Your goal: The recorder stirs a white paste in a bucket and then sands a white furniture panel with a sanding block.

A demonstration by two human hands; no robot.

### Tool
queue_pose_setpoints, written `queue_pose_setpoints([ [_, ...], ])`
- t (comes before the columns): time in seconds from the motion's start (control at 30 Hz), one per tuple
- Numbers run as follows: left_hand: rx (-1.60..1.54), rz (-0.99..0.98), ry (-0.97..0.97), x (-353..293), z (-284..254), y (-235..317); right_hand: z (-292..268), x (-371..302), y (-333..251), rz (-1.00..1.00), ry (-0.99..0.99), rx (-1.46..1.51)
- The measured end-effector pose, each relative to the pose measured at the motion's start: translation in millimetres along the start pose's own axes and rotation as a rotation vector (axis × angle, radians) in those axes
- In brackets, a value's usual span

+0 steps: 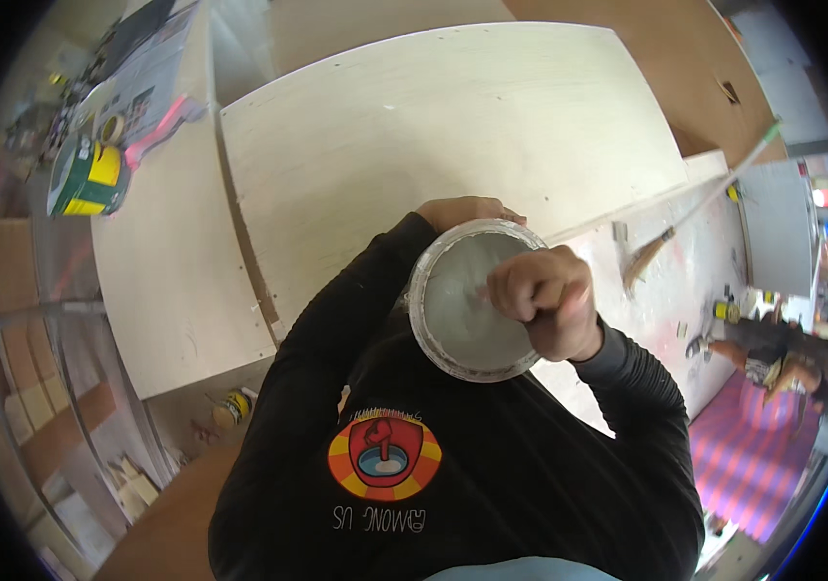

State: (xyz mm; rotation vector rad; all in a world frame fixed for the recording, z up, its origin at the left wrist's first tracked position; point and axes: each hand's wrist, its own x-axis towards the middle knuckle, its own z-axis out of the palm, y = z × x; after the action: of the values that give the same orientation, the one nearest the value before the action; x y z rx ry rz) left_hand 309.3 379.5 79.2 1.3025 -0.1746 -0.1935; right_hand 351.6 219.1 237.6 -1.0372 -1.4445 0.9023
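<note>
A round white bucket [421,334] with a smeared rim is held close against my black shirt. Inside it lies a pale grey-white liquid [462,310], like paint. My left hand [467,210] wraps round the bucket's far side, its fingers partly hidden behind the rim. Over the bucket's right half, my right hand [549,295] is closed in a fist with the fingers curled together. Whatever it grips is hidden by the fingers and slightly blurred.
Large pale plywood panels [365,126] lie in front and to the left. A green-and-yellow tub [91,176] stands on the left panel beside pink tape-like material [157,136]. A broom [651,257] lies at right. Farther right, another person [786,373] is near a striped mat [748,455].
</note>
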Motion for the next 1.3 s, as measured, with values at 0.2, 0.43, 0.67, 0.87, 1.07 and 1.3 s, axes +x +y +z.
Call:
queue_pose_setpoints([
  [0.2, 0.012, -0.177, -0.292, 48.0, 46.8, -5.8, 17.4, -40.8, -40.6, -0.226, 0.201, 0.240],
  [0.43, 0.061, -0.044, -0.445, 103.6, 123.5, -57.8, 5.8, -135.3, -47.8, 0.000, 0.370, -0.174],
  [0.67, 0.160, -0.247, -0.707, 216.6, 210.6, -69.6, -25.7, -243.5, -94.9, -0.218, 0.876, 0.025],
  [0.87, 0.312, 0.003, -0.961, 336.9, 331.5, -104.8, -94.9, -376.5, -110.5, -0.167, 0.941, -0.385],
  [1.07, 0.296, -0.003, -1.227, 415.2, 427.1, -129.0, -87.2, -457.1, -153.6, -0.139, 1.384, -0.029],
  [1.3, 0.125, -0.228, -1.440, 479.5, 535.7, -141.6, -137.2, -531.5, -147.9, -0.174, 1.449, -0.537],
])
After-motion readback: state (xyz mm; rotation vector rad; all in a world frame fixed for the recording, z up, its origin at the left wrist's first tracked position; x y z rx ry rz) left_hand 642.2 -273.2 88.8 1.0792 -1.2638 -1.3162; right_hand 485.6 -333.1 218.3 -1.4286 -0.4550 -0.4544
